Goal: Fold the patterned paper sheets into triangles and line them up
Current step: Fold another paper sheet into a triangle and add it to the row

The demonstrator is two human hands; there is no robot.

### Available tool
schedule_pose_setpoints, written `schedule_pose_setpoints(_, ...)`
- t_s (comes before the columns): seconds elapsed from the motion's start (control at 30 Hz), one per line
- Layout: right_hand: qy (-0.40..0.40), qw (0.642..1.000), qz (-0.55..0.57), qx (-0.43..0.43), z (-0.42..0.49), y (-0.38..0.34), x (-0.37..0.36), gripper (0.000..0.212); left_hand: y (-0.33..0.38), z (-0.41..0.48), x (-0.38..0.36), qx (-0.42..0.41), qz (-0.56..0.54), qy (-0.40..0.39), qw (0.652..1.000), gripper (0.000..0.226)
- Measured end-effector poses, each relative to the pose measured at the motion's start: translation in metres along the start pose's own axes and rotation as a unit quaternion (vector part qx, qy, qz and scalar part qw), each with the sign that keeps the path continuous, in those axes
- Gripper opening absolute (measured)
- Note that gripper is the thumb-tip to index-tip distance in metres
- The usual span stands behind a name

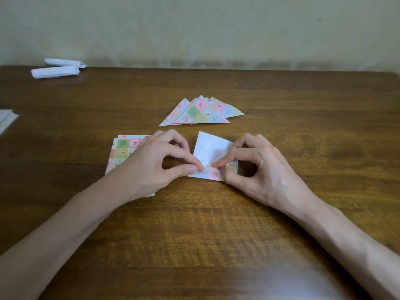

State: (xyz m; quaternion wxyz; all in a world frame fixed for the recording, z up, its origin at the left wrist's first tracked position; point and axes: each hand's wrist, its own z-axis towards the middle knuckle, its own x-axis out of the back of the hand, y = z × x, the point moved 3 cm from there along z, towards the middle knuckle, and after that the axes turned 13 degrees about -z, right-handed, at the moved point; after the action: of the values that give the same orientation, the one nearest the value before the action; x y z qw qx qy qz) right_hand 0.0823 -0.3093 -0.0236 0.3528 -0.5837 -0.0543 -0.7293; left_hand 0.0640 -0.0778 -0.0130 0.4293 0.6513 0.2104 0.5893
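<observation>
A patterned paper sheet [211, 151] lies mid-table, white side up, its near corner turned over so the pattern shows. My left hand [160, 161] pinches that turned corner between thumb and forefinger. My right hand [255, 163] pinches the same fold from the right, forefinger tip on the patterned flap. A stack of unfolded patterned sheets [123, 148] lies under my left hand and wrist. Several folded patterned triangles [201, 112] overlap in a fanned row just beyond the hands.
The wooden table [216, 224] reaches to a pale wall. Two rolled white paper pieces [56, 69] lie at the far left corner. A white paper edge [6, 121] pokes in at the left border.
</observation>
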Motion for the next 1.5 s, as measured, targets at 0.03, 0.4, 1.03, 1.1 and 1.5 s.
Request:
schedule_pose_setpoints(0.03,0.000,1.000,0.000,0.000,0.0000,0.0000,-0.0001,0.024,-0.0001,-0.0002,0.0004,0.002,0.002,-0.004,1.000,0.028)
schedule_pose_setpoints(0.4,-0.001,1.000,0.004,0.004,-0.0009,0.0005,0.0012,0.014,-0.0006,-0.0022,0.0028,-0.013,0.020,-0.018,1.000,0.035)
schedule_pose_setpoints(1.03,-0.003,1.000,0.002,0.003,-0.0004,0.0011,-0.0001,0.017,0.0003,-0.0036,-0.0045,-0.022,0.021,0.035,0.999,0.027)
schedule_pose_setpoints(1.1,-0.002,1.000,0.003,0.001,-0.0002,0.0018,-0.0007,0.017,0.0007,-0.0030,-0.0054,-0.015,0.020,0.043,0.999,0.026)
schedule_pose_setpoints(1.5,-0.002,1.000,0.014,-0.011,0.0001,0.0031,0.0010,0.014,0.0037,-0.0022,-0.0054,0.007,-0.002,0.041,0.999,0.031)
